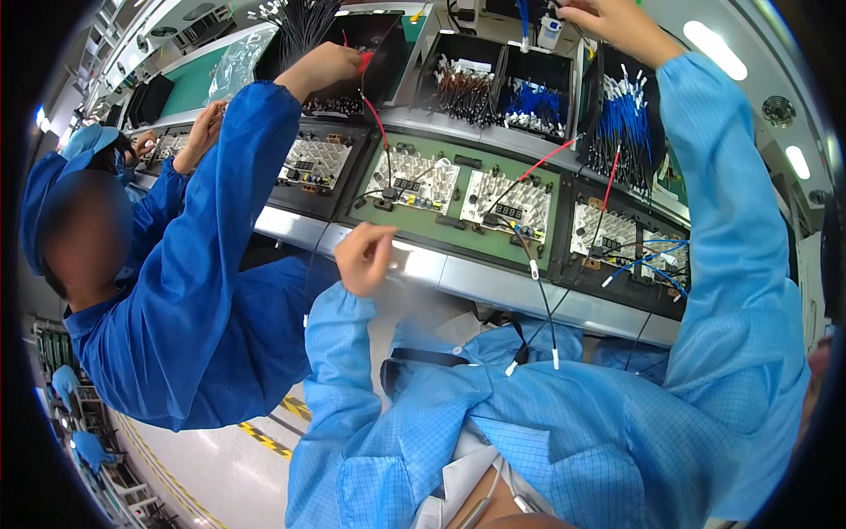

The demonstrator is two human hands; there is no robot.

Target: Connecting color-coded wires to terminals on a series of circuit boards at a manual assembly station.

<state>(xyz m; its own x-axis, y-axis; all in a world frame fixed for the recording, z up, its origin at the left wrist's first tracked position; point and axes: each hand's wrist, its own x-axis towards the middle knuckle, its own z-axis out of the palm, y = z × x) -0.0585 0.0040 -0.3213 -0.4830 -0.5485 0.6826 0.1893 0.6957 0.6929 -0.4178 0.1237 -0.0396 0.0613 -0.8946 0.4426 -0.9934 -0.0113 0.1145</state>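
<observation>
My left hand (363,257) is raised just in front of the workbench edge, its fingers curled in and nothing visible in them. Beyond it, on a green fixture (451,212), lie two circuit boards, a left board (421,182) and a right board (507,201), each with a small display and light round parts. Red and black wires stick up from both. My right hand (617,22) reaches to the top edge over the wire bins. Its fingertips are closed beside a small white container (549,33); what they pinch is too small to make out.
A co-worker in dark blue (194,264) sits at my left, one hand holding something red over a bin. Bins hold brown wires (467,93), blue wires (533,104) and blue-black wires (621,123). Another wired board (604,231) lies right. Black wires (551,322) hang over the bench edge.
</observation>
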